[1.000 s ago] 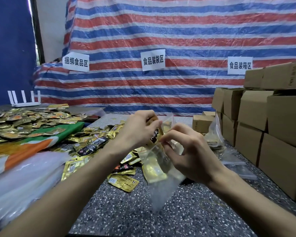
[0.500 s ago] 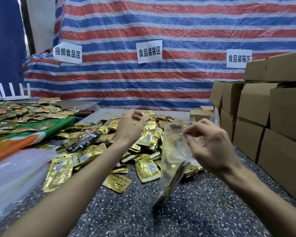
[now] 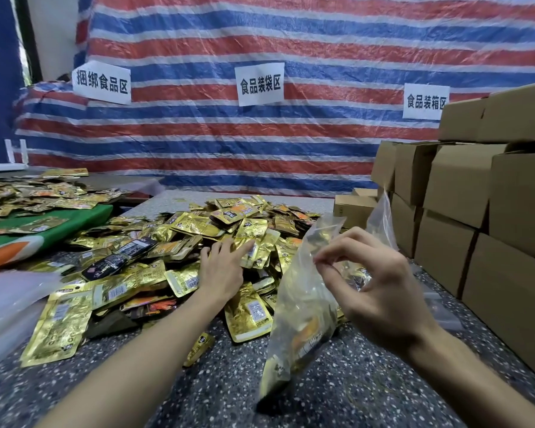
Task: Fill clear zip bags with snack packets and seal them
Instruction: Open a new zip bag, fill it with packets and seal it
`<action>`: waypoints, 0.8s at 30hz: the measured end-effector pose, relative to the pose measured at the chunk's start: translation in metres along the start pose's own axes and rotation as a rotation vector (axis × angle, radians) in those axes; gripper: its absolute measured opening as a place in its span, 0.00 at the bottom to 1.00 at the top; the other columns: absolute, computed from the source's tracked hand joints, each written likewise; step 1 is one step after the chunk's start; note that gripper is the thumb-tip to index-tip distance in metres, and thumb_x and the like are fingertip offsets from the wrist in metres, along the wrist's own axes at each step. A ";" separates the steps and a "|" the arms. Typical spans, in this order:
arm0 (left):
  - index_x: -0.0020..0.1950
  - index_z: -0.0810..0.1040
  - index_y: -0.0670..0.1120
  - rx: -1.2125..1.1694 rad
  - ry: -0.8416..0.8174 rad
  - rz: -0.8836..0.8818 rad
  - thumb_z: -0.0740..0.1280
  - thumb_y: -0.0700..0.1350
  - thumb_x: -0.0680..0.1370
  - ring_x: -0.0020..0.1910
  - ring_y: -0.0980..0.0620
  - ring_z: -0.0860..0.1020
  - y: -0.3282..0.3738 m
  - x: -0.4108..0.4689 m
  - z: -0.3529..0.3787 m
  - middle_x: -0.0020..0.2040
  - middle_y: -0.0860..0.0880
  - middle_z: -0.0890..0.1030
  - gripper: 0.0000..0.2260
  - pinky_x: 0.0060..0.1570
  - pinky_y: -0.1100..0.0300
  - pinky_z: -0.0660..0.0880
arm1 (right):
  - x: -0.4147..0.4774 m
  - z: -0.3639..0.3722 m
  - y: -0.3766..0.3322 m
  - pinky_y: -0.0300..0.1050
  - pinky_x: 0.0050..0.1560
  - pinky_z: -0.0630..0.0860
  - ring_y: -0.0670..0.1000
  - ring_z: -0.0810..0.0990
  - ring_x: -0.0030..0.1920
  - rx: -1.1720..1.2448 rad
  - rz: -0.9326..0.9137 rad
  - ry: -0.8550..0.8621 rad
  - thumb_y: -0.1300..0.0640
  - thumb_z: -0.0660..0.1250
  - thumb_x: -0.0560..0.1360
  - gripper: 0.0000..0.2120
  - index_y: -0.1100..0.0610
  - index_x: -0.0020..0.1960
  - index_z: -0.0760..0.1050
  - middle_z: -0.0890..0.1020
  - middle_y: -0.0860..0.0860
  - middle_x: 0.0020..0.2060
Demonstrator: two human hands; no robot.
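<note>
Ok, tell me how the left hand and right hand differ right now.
The left hand lies flat, fingers spread on the gold packet pile, gripping nothing; the right hand is raised, pinching the clear zip bag by its top edge. Both are bare.

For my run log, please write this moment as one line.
left hand: reaching into packet pile | right hand: holding zip bag, part-filled, unsealed

Single head view, looking forward-down, close over speckled table (image 3: 368, 381)
</note>
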State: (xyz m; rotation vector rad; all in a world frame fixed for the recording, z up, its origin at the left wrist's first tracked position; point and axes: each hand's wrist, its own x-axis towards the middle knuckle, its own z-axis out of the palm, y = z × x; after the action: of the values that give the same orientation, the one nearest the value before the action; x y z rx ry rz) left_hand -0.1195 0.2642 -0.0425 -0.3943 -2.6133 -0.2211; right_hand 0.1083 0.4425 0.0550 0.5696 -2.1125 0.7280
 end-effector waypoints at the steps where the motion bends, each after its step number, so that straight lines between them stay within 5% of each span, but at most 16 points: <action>1: 0.77 0.58 0.64 -0.023 0.033 -0.002 0.62 0.44 0.81 0.73 0.47 0.64 -0.001 0.000 0.000 0.74 0.49 0.68 0.29 0.72 0.46 0.59 | -0.001 0.000 0.000 0.41 0.46 0.78 0.44 0.80 0.46 0.000 0.000 -0.002 0.67 0.72 0.73 0.05 0.59 0.45 0.82 0.81 0.47 0.43; 5: 0.74 0.68 0.63 -0.350 0.104 -0.061 0.62 0.44 0.82 0.63 0.49 0.75 -0.006 -0.006 -0.015 0.66 0.54 0.78 0.22 0.65 0.47 0.67 | -0.002 -0.001 -0.001 0.42 0.46 0.78 0.44 0.80 0.45 0.007 0.030 0.009 0.68 0.72 0.73 0.06 0.58 0.45 0.82 0.81 0.47 0.42; 10: 0.68 0.76 0.62 -0.686 0.121 -0.187 0.63 0.49 0.82 0.31 0.60 0.77 -0.012 -0.013 -0.042 0.50 0.56 0.84 0.15 0.35 0.57 0.75 | -0.002 -0.001 -0.009 0.38 0.46 0.77 0.43 0.79 0.45 0.017 0.064 -0.001 0.67 0.72 0.73 0.07 0.56 0.44 0.82 0.81 0.46 0.42; 13: 0.66 0.79 0.53 -0.910 0.050 -0.261 0.66 0.46 0.82 0.35 0.57 0.75 -0.017 -0.013 -0.055 0.58 0.54 0.83 0.13 0.37 0.62 0.71 | -0.001 0.000 -0.014 0.37 0.46 0.77 0.43 0.79 0.45 0.030 0.089 -0.001 0.67 0.72 0.72 0.08 0.55 0.43 0.82 0.81 0.46 0.41; 15: 0.65 0.79 0.49 -0.964 0.016 -0.347 0.65 0.47 0.82 0.33 0.52 0.74 -0.018 -0.016 -0.065 0.48 0.54 0.83 0.12 0.34 0.63 0.69 | -0.002 0.000 -0.018 0.39 0.47 0.78 0.43 0.80 0.44 0.029 0.102 -0.006 0.67 0.72 0.72 0.08 0.54 0.43 0.82 0.81 0.46 0.41; 18: 0.54 0.81 0.45 -0.909 0.045 -0.360 0.63 0.46 0.83 0.43 0.45 0.79 -0.018 -0.022 -0.090 0.40 0.51 0.79 0.09 0.33 0.63 0.67 | -0.001 -0.001 -0.023 0.42 0.48 0.79 0.42 0.80 0.45 0.033 0.119 -0.029 0.66 0.72 0.73 0.08 0.54 0.44 0.82 0.81 0.46 0.41; 24: 0.47 0.78 0.45 -1.079 0.145 -0.255 0.61 0.45 0.83 0.42 0.47 0.81 -0.012 -0.043 -0.174 0.47 0.44 0.82 0.09 0.36 0.60 0.78 | 0.002 -0.003 -0.032 0.44 0.47 0.79 0.42 0.80 0.44 0.007 0.098 -0.053 0.64 0.74 0.73 0.05 0.55 0.45 0.84 0.81 0.45 0.42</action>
State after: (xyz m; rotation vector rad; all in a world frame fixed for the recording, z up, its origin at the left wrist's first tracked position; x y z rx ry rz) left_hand -0.0101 0.2039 0.0870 -0.3516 -2.1663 -1.6799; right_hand 0.1284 0.4206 0.0674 0.4968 -2.2003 0.7824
